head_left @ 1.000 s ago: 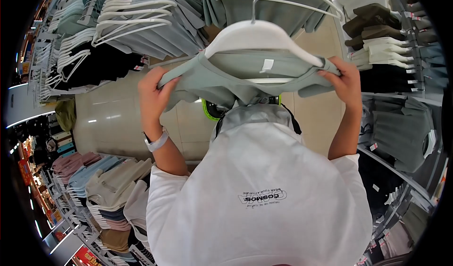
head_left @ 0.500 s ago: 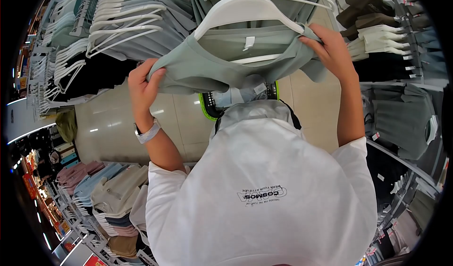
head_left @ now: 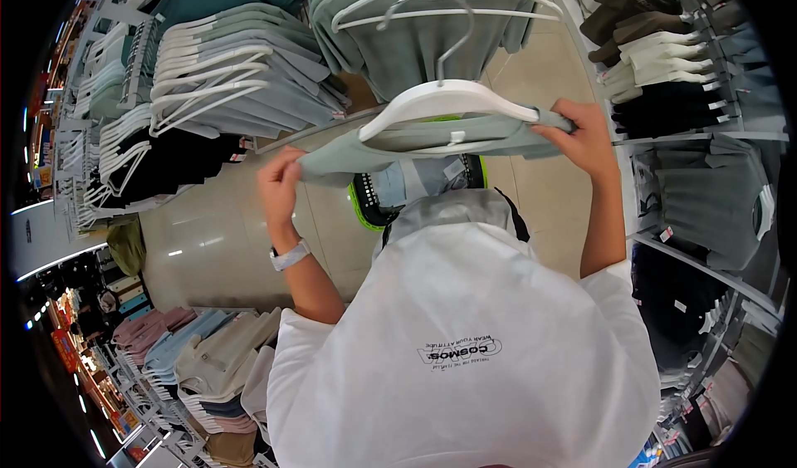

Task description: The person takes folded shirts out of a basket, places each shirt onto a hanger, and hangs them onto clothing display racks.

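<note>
A grey-green shirt (head_left: 336, 159) hangs on a thick white hanger (head_left: 452, 100) in front of me, its metal hook pointing away. My left hand (head_left: 279, 187) pinches one shoulder of the shirt, thumb against fingers. At the other shoulder, my right hand (head_left: 588, 140) grips the cloth beside the hanger's end. A small white label (head_left: 456, 137) shows inside the neck. Seen nearly edge-on, the shirt's lower part is hidden. Just beyond it, similar green shirts (head_left: 415, 49) hang on a rack, with another white hanger (head_left: 357, 9) at their front.
A black basket with a bright green rim (head_left: 359, 206) stands on the tiled floor (head_left: 216, 227) below, holding pale items. Racks of hung shirts (head_left: 241, 94) line the left. More garments (head_left: 706, 206) hang along the right, and folded-looking clothes (head_left: 220, 347) hang lower left.
Both hands have drawn the shirt and hanger lower and nearer to me. The shirt has tipped nearly edge-on, and the hanger's hook now shows fully. Both hands still grip the shoulders.
</note>
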{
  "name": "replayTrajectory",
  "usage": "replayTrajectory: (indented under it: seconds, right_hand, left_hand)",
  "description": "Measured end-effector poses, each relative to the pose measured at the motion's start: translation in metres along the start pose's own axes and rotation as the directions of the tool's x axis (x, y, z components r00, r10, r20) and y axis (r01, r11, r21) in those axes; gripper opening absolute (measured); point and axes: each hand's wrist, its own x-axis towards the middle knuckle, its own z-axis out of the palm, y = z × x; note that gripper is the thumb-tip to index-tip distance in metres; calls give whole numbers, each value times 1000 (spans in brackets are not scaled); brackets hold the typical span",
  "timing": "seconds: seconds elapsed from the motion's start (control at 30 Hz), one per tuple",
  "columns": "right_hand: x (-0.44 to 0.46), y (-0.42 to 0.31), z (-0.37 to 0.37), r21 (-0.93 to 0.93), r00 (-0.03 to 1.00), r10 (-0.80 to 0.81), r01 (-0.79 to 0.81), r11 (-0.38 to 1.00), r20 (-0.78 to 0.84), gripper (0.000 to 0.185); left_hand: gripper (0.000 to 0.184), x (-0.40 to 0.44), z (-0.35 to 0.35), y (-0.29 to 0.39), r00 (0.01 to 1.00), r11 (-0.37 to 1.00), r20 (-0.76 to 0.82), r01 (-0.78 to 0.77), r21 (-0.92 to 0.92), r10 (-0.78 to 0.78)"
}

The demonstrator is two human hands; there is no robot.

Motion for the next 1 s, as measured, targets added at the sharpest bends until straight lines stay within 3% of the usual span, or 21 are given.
replayTrajectory:
  seconds: [0.03, 0.07, 0.13, 0.2, 0.27, 0.3, 0.37, 0.43, 0.47, 0.63, 0.73, 0.8, 0.87, 1.0]
  right_hand:
    - [-4, 6, -6, -22, 999, 40, -41, 999, -13, 26]
    - [-9, 12, -14, -44, 996, 80, -82, 996, -29, 26]
    - [-19, 23, -30, -49, 994, 95, -97, 994, -54, 26]
    - [-28, 32, -47, -52, 992, 102, -106, 993, -76, 26]
    - [-35, 41, -67, -84, 983, 136, -147, 986, -128, 23]
    - [-38, 45, -79, -92, 976, 171, -184, 979, -131, 22]
    - [-48, 57, -102, -106, 966, 196, -216, 971, -168, 21]
    - [-56, 69, -126, -120, 955, 222, -248, 961, -197, 21]
    - [-60, 75, -138, -114, 935, 286, -313, 943, -208, 21]
    - [-63, 99, -176, -152, 859, 446, -490, 858, -250, 23]
    - [-59, 109, -191, -211, 836, 481, -537, 817, -265, 24]
    - [-57, 119, -201, -208, 836, 475, -534, 820, -273, 25]
    - [-56, 132, -214, -245, 840, 473, -534, 809, -267, 25]
    - [-39, 151, -231, -217, 840, 481, -533, 818, -252, 26]
  left_hand:
    - [11, -2, 8, -4, 999, 990, 14, 50, -134, -49]
    - [11, -2, 14, -7, 999, 990, 19, 44, -135, -42]
    - [15, 0, 28, -9, 964, 966, 124, 246, -83, -235]
    - [17, 13, 45, -11, 955, 952, 112, 286, -110, -274]
    - [14, 29, 58, -11, 927, 940, 160, 330, 88, -341]
    - [14, 40, 66, -10, 929, 942, 155, 325, 85, -335]
    - [10, 69, 85, -7, 943, 936, 148, 257, 243, -297]
    - [9, 102, 107, -9, 996, 954, 76, -58, 294, 37]
    - [10, 119, 118, -6, 994, 945, 28, -113, 307, 109]
    - [38, 200, 165, 15, 848, 737, -87, -399, 545, 523]
    - [43, 224, 186, 8, 860, 769, -54, -425, 477, 508]
    - [36, 230, 192, 8, 832, 733, -72, -440, 519, 550]
    - [26, 226, 192, 12, 977, 938, -54, -183, 295, 208]
    - [30, 212, 175, 21, 969, 826, -39, -188, 532, 246]
